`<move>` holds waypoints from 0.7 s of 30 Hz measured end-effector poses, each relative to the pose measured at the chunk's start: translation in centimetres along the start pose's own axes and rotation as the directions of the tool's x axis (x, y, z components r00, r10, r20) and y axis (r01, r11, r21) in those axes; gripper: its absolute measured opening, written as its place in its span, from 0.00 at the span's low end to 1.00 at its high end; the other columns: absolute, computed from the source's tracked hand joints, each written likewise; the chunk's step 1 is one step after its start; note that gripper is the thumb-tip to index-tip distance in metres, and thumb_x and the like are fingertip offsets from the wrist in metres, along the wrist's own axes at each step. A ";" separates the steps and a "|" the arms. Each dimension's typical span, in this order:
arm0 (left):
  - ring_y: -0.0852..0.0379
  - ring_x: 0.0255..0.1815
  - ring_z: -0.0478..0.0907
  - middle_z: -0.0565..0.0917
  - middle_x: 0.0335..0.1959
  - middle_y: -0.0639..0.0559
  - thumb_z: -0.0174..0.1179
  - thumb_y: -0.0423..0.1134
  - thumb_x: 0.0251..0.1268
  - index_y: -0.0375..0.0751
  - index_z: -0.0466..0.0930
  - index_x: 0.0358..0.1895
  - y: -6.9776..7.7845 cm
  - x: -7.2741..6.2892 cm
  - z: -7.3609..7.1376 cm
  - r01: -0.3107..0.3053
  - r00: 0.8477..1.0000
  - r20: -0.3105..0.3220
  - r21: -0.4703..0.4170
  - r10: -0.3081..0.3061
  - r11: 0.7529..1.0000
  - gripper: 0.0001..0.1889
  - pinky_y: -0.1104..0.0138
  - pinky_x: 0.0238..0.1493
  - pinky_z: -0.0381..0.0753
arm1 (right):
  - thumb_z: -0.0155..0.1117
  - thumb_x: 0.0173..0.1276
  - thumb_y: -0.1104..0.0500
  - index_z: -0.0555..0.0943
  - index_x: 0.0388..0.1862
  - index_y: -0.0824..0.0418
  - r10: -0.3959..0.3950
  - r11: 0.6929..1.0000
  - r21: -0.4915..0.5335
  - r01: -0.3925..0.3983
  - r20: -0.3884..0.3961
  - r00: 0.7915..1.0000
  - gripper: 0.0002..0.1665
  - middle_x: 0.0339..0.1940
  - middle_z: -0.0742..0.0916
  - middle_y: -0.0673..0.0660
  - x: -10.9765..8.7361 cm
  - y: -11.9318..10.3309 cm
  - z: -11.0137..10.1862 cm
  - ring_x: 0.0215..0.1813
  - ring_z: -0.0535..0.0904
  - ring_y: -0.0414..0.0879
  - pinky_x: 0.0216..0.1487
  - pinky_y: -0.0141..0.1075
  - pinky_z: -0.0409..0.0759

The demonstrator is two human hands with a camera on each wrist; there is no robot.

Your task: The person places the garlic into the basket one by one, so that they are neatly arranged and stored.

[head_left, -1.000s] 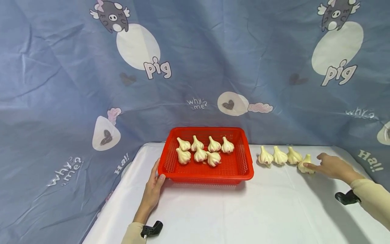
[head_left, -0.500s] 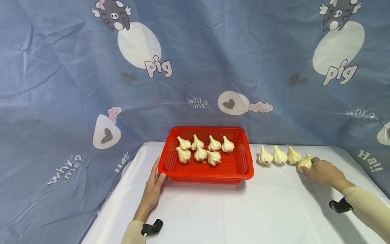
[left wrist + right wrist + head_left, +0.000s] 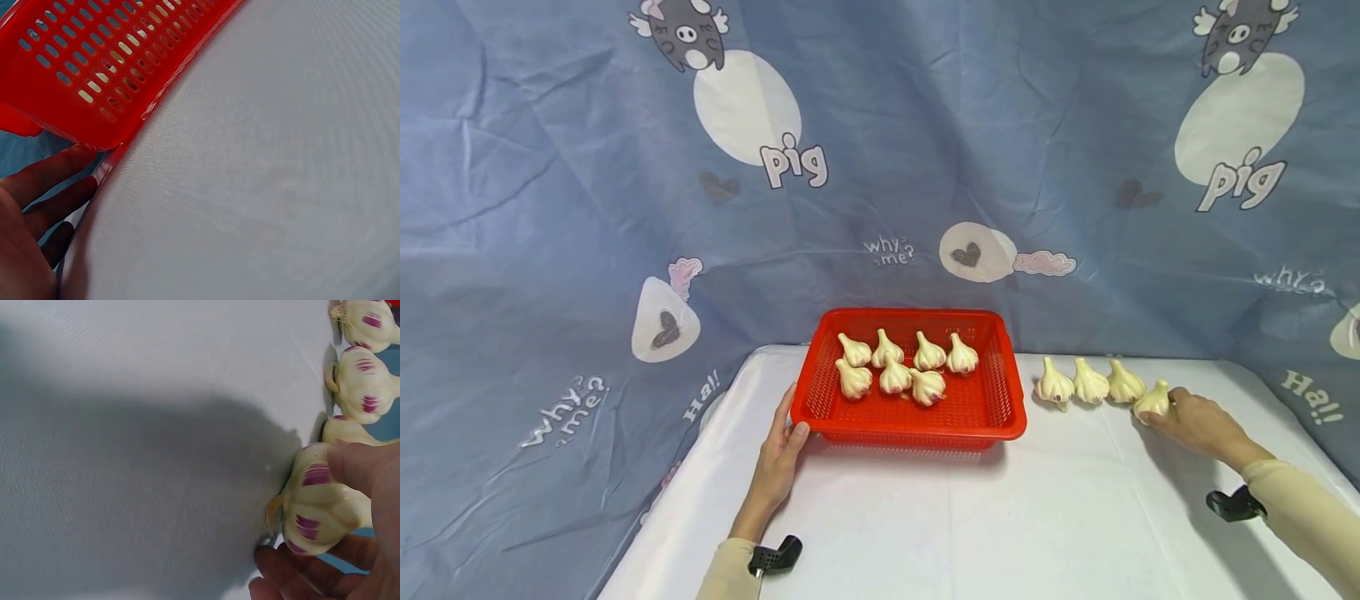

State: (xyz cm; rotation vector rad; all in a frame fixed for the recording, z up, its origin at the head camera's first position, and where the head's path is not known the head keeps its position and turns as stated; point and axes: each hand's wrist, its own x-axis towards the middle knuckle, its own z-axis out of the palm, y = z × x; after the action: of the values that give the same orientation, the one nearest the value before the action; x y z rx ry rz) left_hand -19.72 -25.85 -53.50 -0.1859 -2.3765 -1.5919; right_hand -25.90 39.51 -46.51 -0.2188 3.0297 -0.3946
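Observation:
My right hand (image 3: 1206,423) holds a garlic bulb (image 3: 1152,404) at the right end of a row, thumb on its near side and fingers behind it. The right wrist view shows the thumb pressed on this purple-streaked bulb (image 3: 322,503), with fingertips curled beneath its far side and the bulb low over the white surface. My left hand (image 3: 775,467) rests against the front left corner of a red plastic basket (image 3: 910,433), fingers fairly straight along its side. In the left wrist view, fingertips touch the basket's slotted wall (image 3: 94,128). Several garlic bulbs (image 3: 895,377) lie in the basket.
Three more garlic bulbs (image 3: 1090,383) stand side by side between the basket and my right hand. A white cloth (image 3: 940,525) covers the table. Blue patterned fabric (image 3: 880,167) hangs behind it and along the sides.
My right hand has moved left onto the end bulb and gripped it, where it earlier reached toward it with thumb and finger apart. The left hand has stayed at the basket corner.

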 end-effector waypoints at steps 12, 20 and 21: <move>0.46 0.73 0.77 0.66 0.84 0.51 0.51 0.41 0.83 0.65 0.51 0.87 0.0 -0.1 0.0 0.006 1.000 0.003 -0.004 -0.006 1.000 0.36 0.68 0.73 0.67 | 0.64 0.77 0.43 0.68 0.54 0.90 0.043 0.997 0.065 -0.042 -0.013 0.999 0.46 0.41 0.83 0.84 -0.3 -0.2 0.3 0.43 0.82 0.79 0.38 0.60 0.81; 0.47 0.76 0.73 0.71 0.81 0.50 0.52 0.43 0.83 0.71 0.51 0.86 -0.1 -0.1 0.1 0.035 0.999 -0.002 -0.030 -0.035 0.999 0.35 0.44 0.79 0.63 | 0.62 0.76 0.45 0.70 0.55 0.90 0.040 0.996 0.077 -0.037 -0.038 0.998 0.44 0.39 0.85 0.79 -0.3 -0.3 0.4 0.42 0.84 0.75 0.37 0.58 0.82; 0.47 0.77 0.72 0.70 0.81 0.50 0.52 0.43 0.84 0.70 0.51 0.86 -0.2 -0.1 0.1 0.036 0.999 0.003 -0.039 -0.035 0.999 0.35 0.43 0.79 0.62 | 0.62 0.77 0.44 0.70 0.55 0.90 0.035 0.996 0.080 -0.032 -0.034 0.999 0.43 0.38 0.85 0.77 -0.3 -0.2 0.4 0.40 0.84 0.73 0.37 0.57 0.81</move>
State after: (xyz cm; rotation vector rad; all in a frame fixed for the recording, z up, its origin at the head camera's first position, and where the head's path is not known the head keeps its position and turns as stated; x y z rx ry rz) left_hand -19.71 -25.79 -53.73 -0.1543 -2.3649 -1.6553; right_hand -25.50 39.22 -46.86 -0.1574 3.0398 -0.5199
